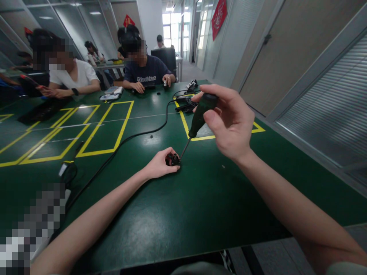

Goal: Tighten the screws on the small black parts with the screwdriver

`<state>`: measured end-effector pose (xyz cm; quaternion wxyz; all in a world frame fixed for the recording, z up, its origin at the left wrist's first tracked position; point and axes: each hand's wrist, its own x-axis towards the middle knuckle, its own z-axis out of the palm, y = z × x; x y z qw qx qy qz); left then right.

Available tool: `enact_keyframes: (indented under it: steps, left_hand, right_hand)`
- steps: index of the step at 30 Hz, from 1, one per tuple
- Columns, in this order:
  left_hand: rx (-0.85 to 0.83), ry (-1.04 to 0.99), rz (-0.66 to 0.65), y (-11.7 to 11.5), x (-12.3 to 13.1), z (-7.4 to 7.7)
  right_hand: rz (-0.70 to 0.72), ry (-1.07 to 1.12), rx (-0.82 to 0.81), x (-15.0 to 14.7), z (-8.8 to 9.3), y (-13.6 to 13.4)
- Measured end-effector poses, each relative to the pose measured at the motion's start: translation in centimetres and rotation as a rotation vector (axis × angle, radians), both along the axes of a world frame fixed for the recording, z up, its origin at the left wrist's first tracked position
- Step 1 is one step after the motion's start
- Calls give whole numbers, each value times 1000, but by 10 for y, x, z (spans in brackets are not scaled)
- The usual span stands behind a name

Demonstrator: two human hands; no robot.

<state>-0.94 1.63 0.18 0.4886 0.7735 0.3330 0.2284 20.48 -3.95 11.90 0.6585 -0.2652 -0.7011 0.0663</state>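
Right hand [233,128] gripping screwdriver [200,114], its long axis slanting down-left toward small black part [173,160]; left hand [157,165] pinching part.

The left hand [158,165] hides part of a small black thing [173,161]. The screwdriver's [197,117] end is too tiny to tell if they touch. Blurry squares cover a gray thing [37,223], maybe a computer, cut off at the left edge.

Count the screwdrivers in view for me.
1: the screwdriver is in the right hand, its shaft slanting down towards the black part in the left hand. The clutter beyond may hide others.
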Motion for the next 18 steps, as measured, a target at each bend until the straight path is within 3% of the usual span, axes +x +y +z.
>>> enact_keyframes:
  steps: [4,11,18]
  left_hand:
    - [13,7,6,0,0,-1]
    - [14,1,16,-2,0,0]
    - [24,10,35,-3,-3,-2]
  right_hand:
    - [-83,-25,37,0,1,1]
    - [27,-24,-21,3,1,-1]
    - [-156,-78,13,10,6,-2]
